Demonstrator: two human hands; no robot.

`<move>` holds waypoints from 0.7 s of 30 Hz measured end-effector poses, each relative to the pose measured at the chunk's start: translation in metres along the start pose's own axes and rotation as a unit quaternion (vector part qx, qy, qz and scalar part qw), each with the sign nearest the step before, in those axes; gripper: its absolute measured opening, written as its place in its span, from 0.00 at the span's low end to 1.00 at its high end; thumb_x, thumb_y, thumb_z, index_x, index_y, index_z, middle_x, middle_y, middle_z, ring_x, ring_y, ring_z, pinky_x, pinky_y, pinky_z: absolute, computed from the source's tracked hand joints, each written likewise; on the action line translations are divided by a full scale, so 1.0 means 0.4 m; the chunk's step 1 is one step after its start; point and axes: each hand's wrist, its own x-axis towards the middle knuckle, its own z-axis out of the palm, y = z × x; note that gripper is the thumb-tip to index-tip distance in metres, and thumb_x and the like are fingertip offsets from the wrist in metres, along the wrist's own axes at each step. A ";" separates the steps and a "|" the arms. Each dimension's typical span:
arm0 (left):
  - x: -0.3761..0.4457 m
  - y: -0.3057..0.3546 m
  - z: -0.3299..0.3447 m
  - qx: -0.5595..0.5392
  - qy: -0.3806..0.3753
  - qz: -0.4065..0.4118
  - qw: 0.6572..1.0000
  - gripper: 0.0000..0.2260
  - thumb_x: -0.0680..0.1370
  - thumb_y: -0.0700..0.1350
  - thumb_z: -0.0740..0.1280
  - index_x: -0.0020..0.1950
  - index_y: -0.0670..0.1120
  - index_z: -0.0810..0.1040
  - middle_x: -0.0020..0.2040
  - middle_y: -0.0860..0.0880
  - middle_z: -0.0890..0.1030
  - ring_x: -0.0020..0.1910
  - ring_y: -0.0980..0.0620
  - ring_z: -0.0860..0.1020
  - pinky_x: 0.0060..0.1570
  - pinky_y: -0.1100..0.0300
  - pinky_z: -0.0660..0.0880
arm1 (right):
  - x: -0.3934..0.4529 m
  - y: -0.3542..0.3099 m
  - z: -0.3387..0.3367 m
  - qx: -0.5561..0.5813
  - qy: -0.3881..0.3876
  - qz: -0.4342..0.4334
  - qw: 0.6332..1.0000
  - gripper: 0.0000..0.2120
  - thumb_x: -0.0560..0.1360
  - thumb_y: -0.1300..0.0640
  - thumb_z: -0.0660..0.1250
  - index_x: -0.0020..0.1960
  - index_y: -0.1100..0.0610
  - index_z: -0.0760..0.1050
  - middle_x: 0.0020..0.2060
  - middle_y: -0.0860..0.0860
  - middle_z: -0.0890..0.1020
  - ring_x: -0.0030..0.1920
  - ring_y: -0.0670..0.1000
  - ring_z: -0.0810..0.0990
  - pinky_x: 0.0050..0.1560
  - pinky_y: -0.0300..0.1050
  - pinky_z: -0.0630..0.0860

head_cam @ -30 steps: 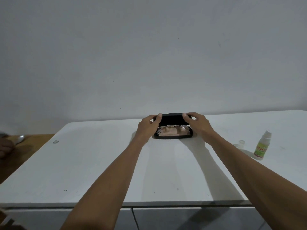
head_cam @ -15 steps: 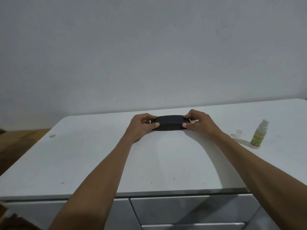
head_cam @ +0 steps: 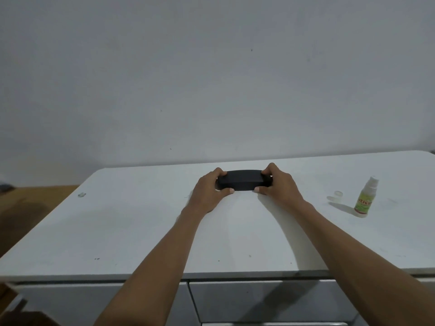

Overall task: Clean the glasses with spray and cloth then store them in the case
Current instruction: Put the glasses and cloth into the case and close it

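**Spotter:** Where is the case, and what are your hands doing?

**Me:** The case (head_cam: 243, 183) lies flat on the worktop (head_cam: 141, 231), just above the middle of the frame, long side toward me, lid down. My left hand (head_cam: 208, 192) wraps its left end and my right hand (head_cam: 280, 189) wraps its right end. On each side the fingers curl over the far top edge and the thumb presses the near lower edge, so both hands are clamped on it, not spread.

**Spotter:** How do you expect it to handle?

**Me:** I judge it a rigid shell, light, with a matte black skin that should not slip much. It looks stiff enough to take a firm squeeze at the ends. What lies inside I cannot see, so I treat it as fragile and avoid dropping or knocking it.

**Spotter:** Best place to hold it?

**Me:** The two rounded ends, as now, or one hand across the middle, thumb on the near face and fingers behind. I would keep pressure off the seam, so the lid does not spring up.

**Spotter:** Anything nearby?

**Me:** The spray (head_cam: 365, 198) stands upright at the right of the frame, well apart from the case, with its clear cap (head_cam: 338, 194) just to its left.
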 end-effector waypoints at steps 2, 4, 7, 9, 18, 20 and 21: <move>0.007 -0.001 0.002 -0.010 0.008 -0.009 1.000 0.15 0.71 0.45 0.78 0.53 0.51 0.77 0.51 0.51 0.82 0.48 0.47 0.79 0.51 0.52 0.77 | 0.009 0.000 -0.003 -0.017 -0.005 0.001 1.000 0.19 0.69 0.55 0.79 0.52 0.54 0.70 0.47 0.51 0.82 0.45 0.55 0.78 0.41 0.47 0.72; 0.022 -0.008 0.001 -0.024 0.006 -0.013 1.000 0.15 0.70 0.43 0.79 0.52 0.49 0.78 0.51 0.48 0.82 0.49 0.45 0.79 0.52 0.51 0.77 | 0.022 0.007 -0.006 -0.026 -0.010 -0.001 1.000 0.19 0.68 0.54 0.79 0.50 0.54 0.70 0.48 0.51 0.83 0.47 0.56 0.80 0.46 0.51 0.76; 0.061 -0.020 -0.001 -0.025 0.003 -0.010 1.000 0.15 0.70 0.42 0.79 0.52 0.48 0.78 0.50 0.48 0.82 0.49 0.46 0.80 0.51 0.53 0.77 | 0.053 0.012 -0.003 -0.024 -0.005 -0.003 1.000 0.19 0.68 0.53 0.79 0.49 0.53 0.70 0.48 0.51 0.83 0.49 0.57 0.81 0.50 0.54 0.77; 0.097 -0.025 -0.003 -0.027 0.011 -0.013 0.999 0.15 0.69 0.41 0.79 0.52 0.47 0.78 0.50 0.47 0.83 0.49 0.46 0.79 0.51 0.54 0.77 | 0.087 0.011 0.001 -0.018 -0.002 -0.003 1.000 0.19 0.68 0.53 0.79 0.49 0.53 0.70 0.48 0.51 0.83 0.49 0.57 0.80 0.50 0.52 0.77; 0.223 -0.078 0.005 0.003 0.017 -0.013 1.000 0.15 0.71 0.41 0.79 0.54 0.45 0.79 0.46 0.49 0.80 0.40 0.55 0.76 0.41 0.71 0.71 | 0.237 0.037 0.037 -0.028 -0.007 -0.007 1.000 0.18 0.69 0.52 0.78 0.50 0.52 0.70 0.48 0.52 0.82 0.47 0.57 0.80 0.41 0.45 0.74; 0.235 -0.089 0.008 0.015 0.021 -0.001 1.000 0.16 0.71 0.41 0.79 0.55 0.44 0.79 0.47 0.50 0.81 0.40 0.56 0.76 0.40 0.74 0.70 | 0.252 0.041 0.045 -0.030 -0.006 -0.018 0.999 0.18 0.71 0.53 0.78 0.52 0.53 0.71 0.48 0.53 0.81 0.45 0.56 0.79 0.38 0.41 0.71; 0.239 -0.093 0.009 0.019 0.024 0.004 1.000 0.16 0.71 0.42 0.79 0.55 0.44 0.79 0.48 0.49 0.82 0.42 0.54 0.77 0.42 0.72 0.72 | 0.258 0.042 0.049 -0.030 -0.004 -0.024 0.999 0.18 0.71 0.53 0.78 0.53 0.54 0.71 0.48 0.53 0.81 0.44 0.55 0.79 0.37 0.40 0.70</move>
